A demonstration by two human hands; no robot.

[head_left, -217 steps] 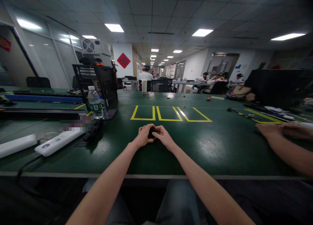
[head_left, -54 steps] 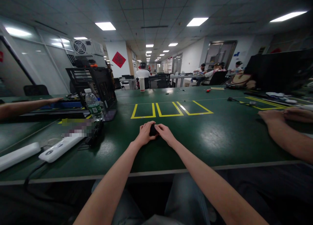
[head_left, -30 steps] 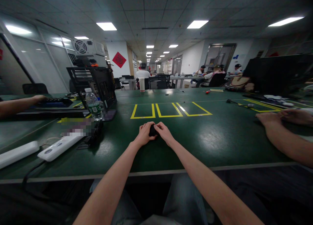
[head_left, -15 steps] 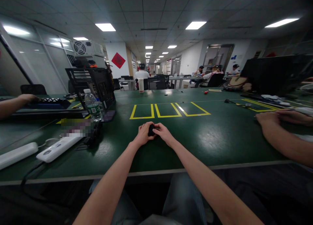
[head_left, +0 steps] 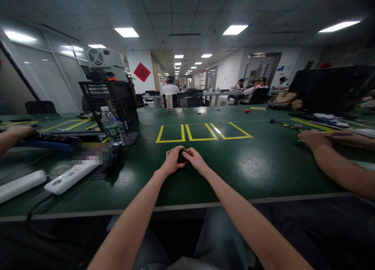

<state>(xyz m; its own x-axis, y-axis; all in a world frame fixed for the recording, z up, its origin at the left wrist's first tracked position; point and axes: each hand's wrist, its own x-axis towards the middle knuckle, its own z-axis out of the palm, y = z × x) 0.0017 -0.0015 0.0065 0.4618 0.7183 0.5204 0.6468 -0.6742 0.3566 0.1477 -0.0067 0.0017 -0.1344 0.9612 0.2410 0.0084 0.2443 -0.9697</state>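
Observation:
A small black object (head_left: 181, 156) is held between my two hands, low over the green table (head_left: 211, 176). Its kind cannot be made out, since fingers cover most of it. My left hand (head_left: 172, 159) curls round its left side. From the right, the thumb and fingers of my right hand (head_left: 195, 160) close on it. Just beyond my hands, yellow tape outlines (head_left: 202, 139) mark the tabletop.
To the left stand a water bottle (head_left: 110, 127), an open black computer case (head_left: 124, 102) and white power strips (head_left: 72, 178). Co-workers' hands show at the left (head_left: 14, 135) and right (head_left: 316, 141). A white cup (head_left: 169, 102) and a red-handled tool (head_left: 247, 110) are farther back.
My hands stay in nearly the same place round the black object, the right fingers shifting slightly. At left, a co-worker's hand has moved the dark blue part nearer and lower.

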